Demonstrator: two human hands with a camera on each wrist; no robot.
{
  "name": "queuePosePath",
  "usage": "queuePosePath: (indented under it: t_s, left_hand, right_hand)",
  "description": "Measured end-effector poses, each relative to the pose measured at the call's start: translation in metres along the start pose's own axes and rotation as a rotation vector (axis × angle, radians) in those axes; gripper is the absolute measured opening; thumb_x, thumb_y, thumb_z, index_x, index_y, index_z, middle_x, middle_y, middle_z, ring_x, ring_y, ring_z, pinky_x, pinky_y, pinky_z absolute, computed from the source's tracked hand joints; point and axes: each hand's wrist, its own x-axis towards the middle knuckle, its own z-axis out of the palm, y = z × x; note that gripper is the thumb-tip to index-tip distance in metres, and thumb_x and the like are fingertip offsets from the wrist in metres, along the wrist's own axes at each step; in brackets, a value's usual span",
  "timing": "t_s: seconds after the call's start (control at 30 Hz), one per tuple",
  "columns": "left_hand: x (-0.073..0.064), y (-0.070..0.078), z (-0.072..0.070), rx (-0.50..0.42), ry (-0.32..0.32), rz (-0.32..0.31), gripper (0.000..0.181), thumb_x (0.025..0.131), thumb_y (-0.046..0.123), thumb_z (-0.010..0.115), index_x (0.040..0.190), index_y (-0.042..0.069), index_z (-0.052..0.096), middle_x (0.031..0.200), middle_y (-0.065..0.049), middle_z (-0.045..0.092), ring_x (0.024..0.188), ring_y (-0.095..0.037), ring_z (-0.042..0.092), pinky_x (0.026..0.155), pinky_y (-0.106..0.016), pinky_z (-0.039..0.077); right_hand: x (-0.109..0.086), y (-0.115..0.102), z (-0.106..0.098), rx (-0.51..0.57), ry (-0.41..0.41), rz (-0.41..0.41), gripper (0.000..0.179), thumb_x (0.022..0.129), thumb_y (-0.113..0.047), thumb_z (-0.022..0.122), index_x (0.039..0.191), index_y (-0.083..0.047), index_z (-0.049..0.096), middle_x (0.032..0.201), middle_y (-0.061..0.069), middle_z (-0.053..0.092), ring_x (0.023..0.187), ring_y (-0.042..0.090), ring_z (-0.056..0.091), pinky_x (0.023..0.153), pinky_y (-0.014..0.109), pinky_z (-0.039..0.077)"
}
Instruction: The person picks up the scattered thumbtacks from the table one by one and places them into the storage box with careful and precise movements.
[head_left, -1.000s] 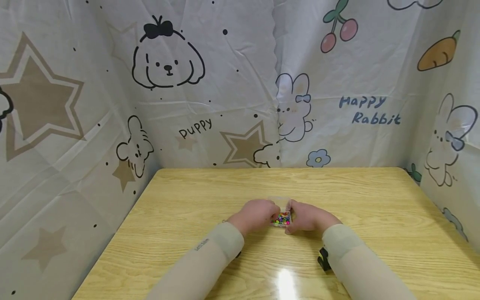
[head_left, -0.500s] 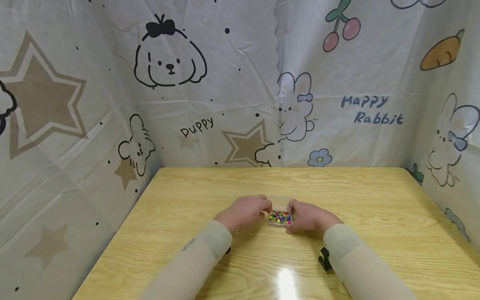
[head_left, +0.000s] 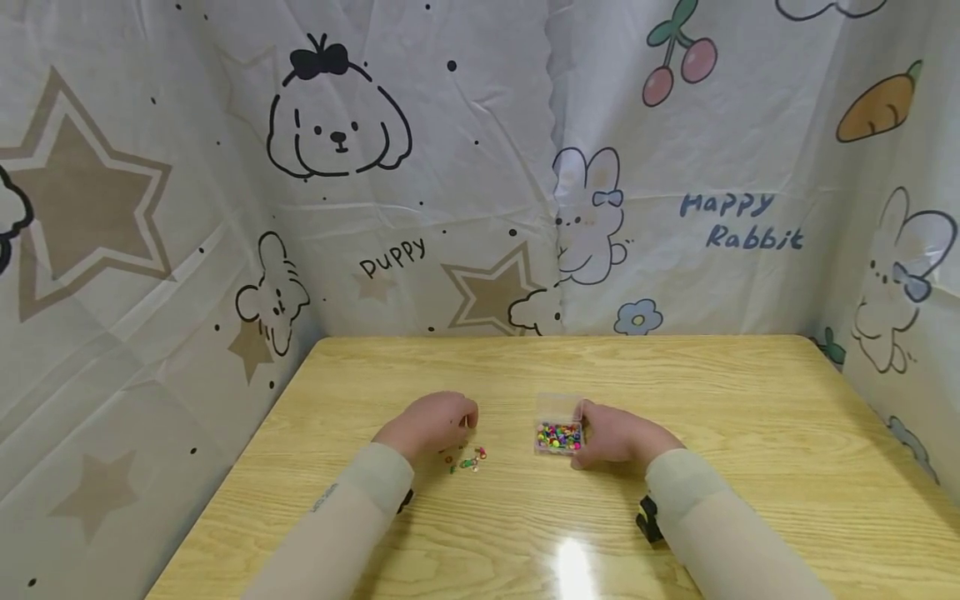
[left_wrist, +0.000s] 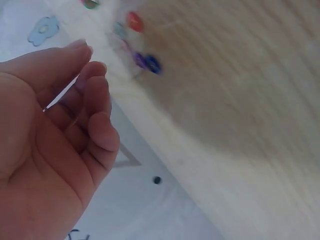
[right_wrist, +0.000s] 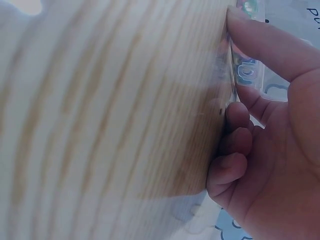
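Multicolored bead-like pieces (head_left: 558,436) fill a clear plastic box (head_left: 557,452), lid raised, on the wooden table (head_left: 712,400). The right hand (head_left: 611,433) grips the box's right side; a steady, level hold should prevent spills. Near the loose pieces (head_left: 468,463) scattered left of the box, the left hand (head_left: 438,418) curves loosely, nothing visible between its fingertips; low, light pinches, few pieces at once, would probably limit rolling.

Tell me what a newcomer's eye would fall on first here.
Probably the clear box of many-coloured pieces, held by the right hand on the table. Next come loose bright pieces left of it, beside the left hand. Behind the table, the large puppy drawing on the pale cloth stands out.
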Motion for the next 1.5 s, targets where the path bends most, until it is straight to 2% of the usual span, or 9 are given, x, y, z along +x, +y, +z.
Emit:
queuePosePath:
  t_s: [0.07,0.23,0.67,0.87,1.13,1.37,1.5]
  left_hand:
    - [-0.003,-0.005,0.001,-0.030,-0.016,-0.020,0.015,0.097,0.007,0.061,0.092,0.019,0.067,0.086,0.008,0.061,0.074,-0.013,0.054,0.074,-0.034,0.048]
    - [-0.006,-0.009,0.005,-0.045,-0.021,-0.003,0.019,0.096,0.002,0.060,0.087,0.019,0.065,0.083,0.009,0.059,0.074,-0.012,0.053,0.073,-0.034,0.048]
    - [0.005,-0.001,0.011,-0.009,0.015,0.047,0.026,0.095,-0.003,0.051,0.082,0.018,0.061,0.079,0.006,0.055,0.074,-0.014,0.051,0.071,-0.033,0.044]
    - [0.011,0.017,0.010,0.014,0.038,0.086,0.023,0.098,0.004,0.052,0.086,0.018,0.065,0.081,0.010,0.057,0.074,-0.012,0.052,0.073,-0.031,0.047]
    - [0.027,0.049,0.014,0.050,0.073,0.217,0.017,0.099,0.006,0.057,0.098,0.017,0.070,0.093,0.010,0.062,0.078,-0.007,0.055,0.077,-0.028,0.049]
    - [0.040,0.072,0.021,0.113,0.131,0.316,0.015,0.097,0.006,0.064,0.091,0.018,0.068,0.085,0.011,0.057,0.074,-0.007,0.050,0.071,-0.022,0.045]
    - [0.044,0.082,0.024,0.142,0.148,0.340,0.015,0.098,0.007,0.066,0.091,0.020,0.067,0.085,0.012,0.056,0.072,-0.005,0.048,0.068,-0.019,0.043]
  right_hand:
    - [0.000,0.000,0.000,-0.004,-0.001,0.002,0.055,0.077,-0.026,0.089,0.113,-0.014,0.049,0.106,0.005,0.056,0.095,0.025,0.052,0.090,0.044,0.042]
    - [0.001,0.001,0.000,-0.014,-0.003,0.008,0.056,0.077,-0.027,0.089,0.115,-0.014,0.049,0.108,0.005,0.056,0.095,0.025,0.052,0.089,0.044,0.042]
    - [-0.002,-0.002,-0.002,-0.018,-0.009,0.015,0.058,0.078,-0.028,0.088,0.118,-0.014,0.049,0.109,0.005,0.056,0.096,0.026,0.051,0.090,0.046,0.041]
    - [-0.002,-0.002,-0.001,-0.021,-0.011,0.018,0.059,0.078,-0.027,0.088,0.118,-0.014,0.048,0.109,0.006,0.056,0.096,0.026,0.051,0.090,0.045,0.041]
    - [-0.001,0.000,0.001,-0.016,0.001,0.008,0.056,0.077,-0.027,0.089,0.115,-0.014,0.049,0.106,0.005,0.057,0.095,0.025,0.052,0.090,0.044,0.042]
    - [-0.001,0.001,0.001,-0.021,0.010,-0.012,0.054,0.077,-0.026,0.089,0.112,-0.014,0.049,0.106,0.005,0.056,0.094,0.025,0.052,0.087,0.044,0.042]
    - [0.000,0.002,0.001,-0.022,0.010,-0.007,0.054,0.077,-0.026,0.089,0.112,-0.014,0.050,0.105,0.005,0.056,0.094,0.025,0.051,0.085,0.043,0.041]
